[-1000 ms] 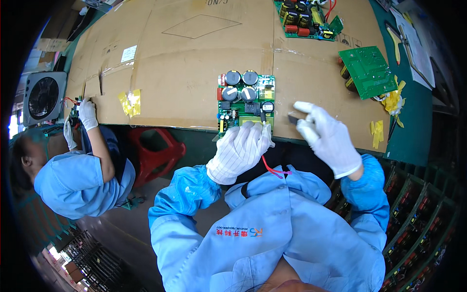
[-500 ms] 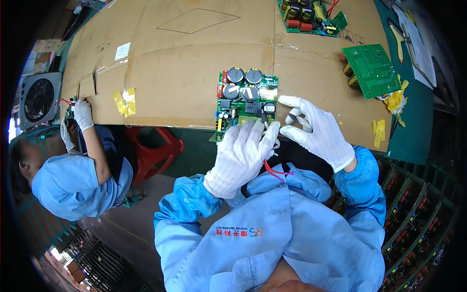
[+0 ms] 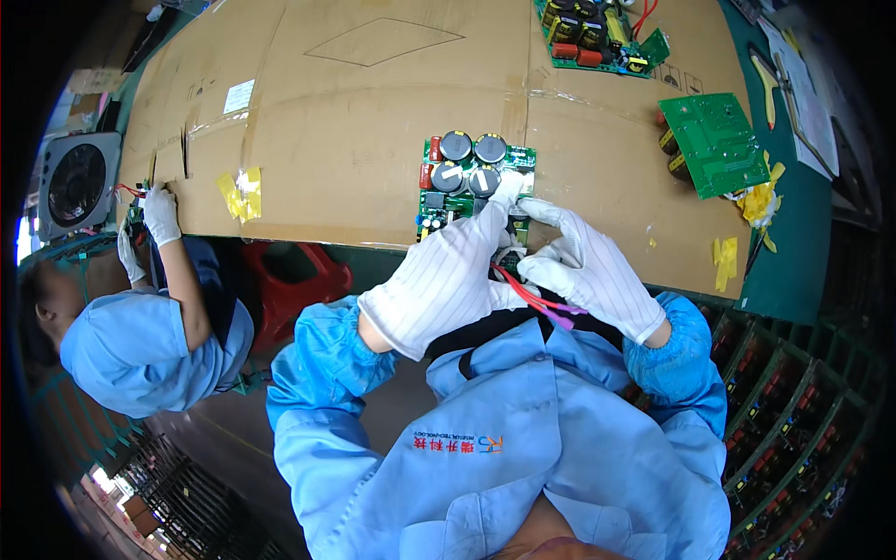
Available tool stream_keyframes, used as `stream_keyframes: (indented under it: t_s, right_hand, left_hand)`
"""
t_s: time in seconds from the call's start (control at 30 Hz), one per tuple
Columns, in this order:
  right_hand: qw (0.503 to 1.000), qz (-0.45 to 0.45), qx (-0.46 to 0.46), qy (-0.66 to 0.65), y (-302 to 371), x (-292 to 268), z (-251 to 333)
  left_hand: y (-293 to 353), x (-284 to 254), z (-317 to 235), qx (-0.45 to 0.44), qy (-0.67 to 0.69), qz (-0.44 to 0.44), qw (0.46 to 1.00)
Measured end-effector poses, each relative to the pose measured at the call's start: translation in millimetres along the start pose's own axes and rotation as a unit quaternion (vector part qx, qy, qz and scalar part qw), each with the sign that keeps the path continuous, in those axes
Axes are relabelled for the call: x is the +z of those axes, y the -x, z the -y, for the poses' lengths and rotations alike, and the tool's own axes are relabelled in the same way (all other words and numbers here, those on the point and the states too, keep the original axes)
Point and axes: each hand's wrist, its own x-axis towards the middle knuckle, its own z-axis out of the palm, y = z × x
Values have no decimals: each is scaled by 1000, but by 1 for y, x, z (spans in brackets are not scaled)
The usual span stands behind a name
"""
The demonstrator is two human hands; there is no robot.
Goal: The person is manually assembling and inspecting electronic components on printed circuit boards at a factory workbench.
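A green circuit board (image 3: 432, 201) lies at the table's near edge, carrying large round black capacitors (image 3: 455, 146) and red components. Over its lower right part, both my gloved hands meet. My left hand (image 3: 443, 275) comes from the left, its fingertips pressed together by the capacitors. My right hand (image 3: 593, 275) curls in from the other side, index finger and thumb bent toward the same spot. Whatever the fingers grip there is hidden between the gloves. Red wires (image 3: 527, 297) with purple ends hang from beneath the hands toward my chest.
Another populated board (image 3: 597, 42) sits at the far right; a green board (image 3: 714, 145) lies solder side up nearer. Yellow tape strips (image 3: 726, 264) stick to the cardboard (image 3: 355, 121). A co-worker (image 3: 154, 355) works at left beside a fan (image 3: 79, 182). Racks of boards (image 3: 793, 420) stand at right.
My left hand has turned, its fingertips shifting up and right across the board. My right hand has moved left and down onto the board's right edge. More of the red wires shows.
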Motion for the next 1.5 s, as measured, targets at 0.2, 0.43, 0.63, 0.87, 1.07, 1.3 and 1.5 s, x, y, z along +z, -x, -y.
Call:
stream_keyframes:
  t_s: [0.2,0.43,0.63,0.87,1.07,1.3,1.5]
  right_hand:
    - [944,47,94,-313,-10,-23,26]
    - [886,30,22,-463,-52,-33,2]
    - [986,-119,21,-117,-3,-68,13]
    - [937,-198,-56,281,37,-20,-26]
    - [870,-117,-173,447,31,10,-28]
    - [850,-48,-141,505,30,3,-14]
    - [850,-68,-149,500,30,7,-19]
  left_hand:
    - [13,-6,17,121,-25,11,992]
    - [21,27,-3,134,-205,-37,969]
    - [14,63,9,166,-397,-234,872]
    - [10,62,25,243,-438,-248,829]
    - [14,59,29,267,-429,-219,835]
    - [31,61,19,161,-505,-175,830]
    - [35,83,30,157,-453,-248,842]
